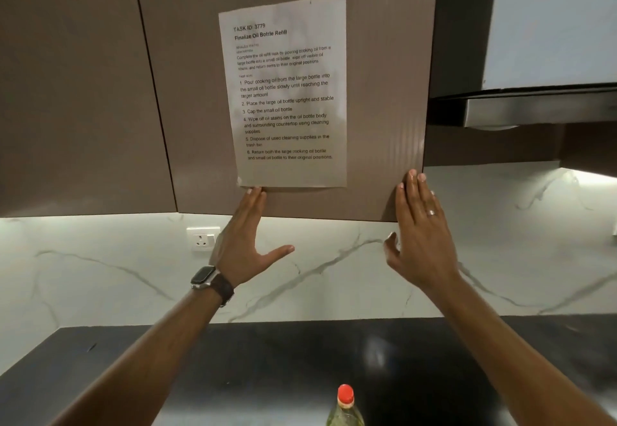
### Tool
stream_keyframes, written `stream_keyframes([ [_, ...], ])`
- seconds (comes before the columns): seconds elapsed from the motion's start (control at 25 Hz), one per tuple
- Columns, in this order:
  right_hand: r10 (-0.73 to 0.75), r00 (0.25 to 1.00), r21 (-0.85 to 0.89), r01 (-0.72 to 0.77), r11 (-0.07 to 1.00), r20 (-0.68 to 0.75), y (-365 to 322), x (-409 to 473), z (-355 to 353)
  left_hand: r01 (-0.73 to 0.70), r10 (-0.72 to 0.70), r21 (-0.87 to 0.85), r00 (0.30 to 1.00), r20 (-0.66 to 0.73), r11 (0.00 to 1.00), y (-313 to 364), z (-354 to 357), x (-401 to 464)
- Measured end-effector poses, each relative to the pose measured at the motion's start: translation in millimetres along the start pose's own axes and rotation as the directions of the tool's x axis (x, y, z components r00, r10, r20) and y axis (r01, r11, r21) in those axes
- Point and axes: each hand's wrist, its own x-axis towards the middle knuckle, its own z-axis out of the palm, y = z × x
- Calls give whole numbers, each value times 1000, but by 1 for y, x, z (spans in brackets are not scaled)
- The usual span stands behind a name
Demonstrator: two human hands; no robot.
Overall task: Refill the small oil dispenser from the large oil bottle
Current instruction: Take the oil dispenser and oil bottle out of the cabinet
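An oil bottle (345,407) with a red cap and yellow-green oil stands on the dark countertop (417,369) at the bottom edge of the view; only its neck and cap show. I cannot tell whether it is the large bottle or the small dispenser. Both my hands are raised flat in front of the brown upper cabinet door (377,91). My left hand (245,242), a watch on its wrist, has its fingers spread below the taped task sheet (287,91). My right hand (420,225), wearing a ring, is open at the door's lower right corner. Neither hand holds anything.
A white marble backsplash (334,268) runs behind the counter, with a wall socket (203,239) to the left of my left wrist. A range hood (541,105) juts out at the upper right. Another cabinet door (76,91) lies to the left.
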Motion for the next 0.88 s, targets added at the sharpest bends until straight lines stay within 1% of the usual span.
stream_keyframes([
  [0.08,25,999,23,-26,999,48,1,11,10,23,-22,29,999,-34,999,-8,4,6],
  [0.2,49,992,45,-55,997,116,-1,22,28,-7,10,78,999,-43,997,-21,12,13],
  [0.36,62,985,17,-66,998,160,-3,26,53,-49,55,98,996,-67,994,-35,24,19],
  [0.56,114,990,109,-123,986,81,-10,25,77,-130,140,106,985,-96,986,-58,45,23],
  [0.72,131,989,111,-137,984,66,-13,20,80,-190,199,91,974,-109,978,-71,60,19],
  [0.8,128,989,114,-135,984,67,-13,17,78,-194,201,69,974,-105,979,-69,63,19],
  [0.88,140,987,179,-152,972,78,-12,12,77,-147,151,42,981,-119,988,-64,63,13],
])
